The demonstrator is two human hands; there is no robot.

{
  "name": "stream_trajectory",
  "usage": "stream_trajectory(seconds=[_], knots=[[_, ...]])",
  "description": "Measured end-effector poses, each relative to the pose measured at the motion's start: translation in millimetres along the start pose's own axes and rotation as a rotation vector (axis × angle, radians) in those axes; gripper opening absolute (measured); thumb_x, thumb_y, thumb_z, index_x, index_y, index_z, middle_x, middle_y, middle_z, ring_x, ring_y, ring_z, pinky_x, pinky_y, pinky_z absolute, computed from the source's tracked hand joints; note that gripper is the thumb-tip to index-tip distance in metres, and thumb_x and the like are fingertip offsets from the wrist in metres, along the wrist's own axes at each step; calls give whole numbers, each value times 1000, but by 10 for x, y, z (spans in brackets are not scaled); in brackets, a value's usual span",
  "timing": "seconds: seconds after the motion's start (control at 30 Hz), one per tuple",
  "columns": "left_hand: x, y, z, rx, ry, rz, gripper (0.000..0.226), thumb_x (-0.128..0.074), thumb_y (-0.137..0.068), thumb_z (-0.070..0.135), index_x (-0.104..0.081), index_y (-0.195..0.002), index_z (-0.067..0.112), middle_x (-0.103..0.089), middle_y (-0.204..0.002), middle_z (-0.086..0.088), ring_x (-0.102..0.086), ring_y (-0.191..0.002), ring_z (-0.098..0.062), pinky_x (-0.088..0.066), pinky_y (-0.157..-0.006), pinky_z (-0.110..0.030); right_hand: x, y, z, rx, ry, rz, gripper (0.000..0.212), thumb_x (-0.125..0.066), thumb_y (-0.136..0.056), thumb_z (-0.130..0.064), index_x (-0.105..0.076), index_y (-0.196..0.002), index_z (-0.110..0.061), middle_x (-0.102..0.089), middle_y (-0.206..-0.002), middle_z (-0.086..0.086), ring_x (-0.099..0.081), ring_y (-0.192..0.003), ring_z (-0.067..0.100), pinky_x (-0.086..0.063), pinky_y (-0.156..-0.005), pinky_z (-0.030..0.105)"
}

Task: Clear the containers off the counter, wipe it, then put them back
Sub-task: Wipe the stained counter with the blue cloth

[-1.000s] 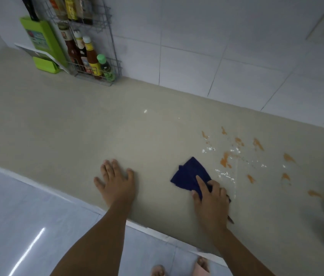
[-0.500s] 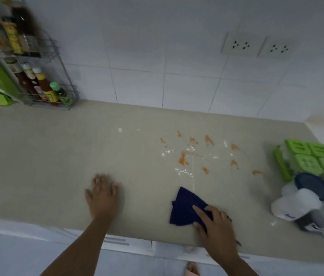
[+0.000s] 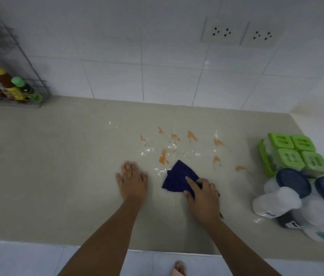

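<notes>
The right hand presses flat, fingers together, on a folded dark blue cloth lying on the beige matt stone table, just beside the nearest orange sauce smears and white crumbs. The left hand rests open, palm down, on bare surface, holding nothing. The cloth is judged soft, light and limp: press from above with the palm rather than pinch an edge. Green-lidded square plastic containers and blue-lidded round translucent tubs stand crowded at the right end; likely light, smooth-walled, easily toppled; take each by its body.
</notes>
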State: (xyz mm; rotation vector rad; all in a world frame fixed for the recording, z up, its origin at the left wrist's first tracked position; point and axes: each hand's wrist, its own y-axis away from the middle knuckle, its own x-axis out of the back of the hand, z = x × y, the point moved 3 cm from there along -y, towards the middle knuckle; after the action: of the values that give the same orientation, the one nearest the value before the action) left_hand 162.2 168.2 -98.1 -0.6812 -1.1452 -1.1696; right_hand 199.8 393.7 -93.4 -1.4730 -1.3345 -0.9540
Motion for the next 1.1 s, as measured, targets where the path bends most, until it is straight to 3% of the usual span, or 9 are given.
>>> stream_trajectory(seconds=[0.1, 0.27, 0.5, 0.7, 0.83, 1.1], knots=[[-95, 2, 0, 23, -44, 32, 61, -22, -99, 38, -11, -151, 10, -7, -161, -8, 0, -149, -21, 2, -119, -45, 75, 199, 138, -47, 38, 47, 42, -57, -84, -40, -60, -125, -29, -61, -109, 3, -56, -88, 23, -50, -75, 36], [-137, -3, 24, 38, -41, 84, 62, -26, -96, 39, -19, -150, 10, -15, -159, -9, -7, -148, -21, -1, -119, -46, 174, 311, 518, -295, 8, 137, 46, -72, -82, -28, -60, -126, -26, -61, -111, 8, -55, -90, 28, -46, -76, 38], [-154, -15, 17, 69, -32, 80, 62, -29, -96, 40, -17, -151, 14, -12, -160, -5, -4, -149, -17, 0, -120, -42, 146, -60, 603, -304, 33, 153, 44, -70, -83, -28, -61, -126, -25, -60, -113, 12, -54, -92, 33, -45, -79, 44], [-145, -4, 11, 74, -26, 115, 72, -18, -86, 47, -23, -150, 14, -18, -159, -5, -8, -148, -17, -1, -118, -41, 140, -132, 547, -257, 6, 103, 46, -75, -79, -27, -63, -124, -25, -63, -110, 12, -56, -88, 31, -46, -76, 41], [-123, -13, 33, 89, -24, 87, 67, -23, -91, 45, -21, -150, 15, -15, -160, -5, -7, -148, -17, 0, -119, -41, 197, -112, 580, -201, -97, 34, 42, -65, -87, -29, -59, -128, -26, -58, -116, 10, -52, -97, 30, -46, -83, 41], [-114, 5, 25, 84, -12, 92, 61, -35, -96, 40, -22, -150, 15, -16, -160, -4, -8, -148, -17, -1, -119, -41, 394, -370, 910, -683, -248, 379, 42, -56, -92, -7, -54, -133, -16, -52, -116, 23, -49, -103, 41, -39, -87, 48]])
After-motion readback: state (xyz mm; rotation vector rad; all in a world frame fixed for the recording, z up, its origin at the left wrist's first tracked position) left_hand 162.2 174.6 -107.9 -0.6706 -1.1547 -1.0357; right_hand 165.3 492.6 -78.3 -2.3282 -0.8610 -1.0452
